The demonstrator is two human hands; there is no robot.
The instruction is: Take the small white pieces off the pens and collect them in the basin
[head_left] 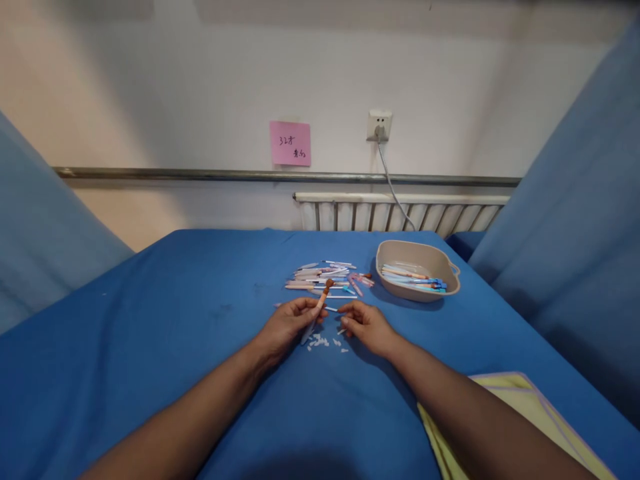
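Observation:
My left hand (290, 323) is closed around a pale pen barrel (321, 303) with a brown figure on its top end, tilted up and to the right. Just right of it, my right hand (369, 328) has its fingers curled in; a small pale piece (341, 331) juts from between them. A thin white stick (331, 309) spans the gap between both hands' fingertips; which hand grips it is unclear. Below the hands lie several small white bits (318, 341). Beyond them is a loose pile of pen parts (320, 275), pink barrels and thin white refills among them.
A beige basket (393, 248) with several pens (413, 277) in it stands at the right back. Near my right forearm lies a yellow cloth (505, 383). The blue-covered table (165, 320) meets a wall with a radiator (390, 200), and blue curtains (565, 200) hang on both sides.

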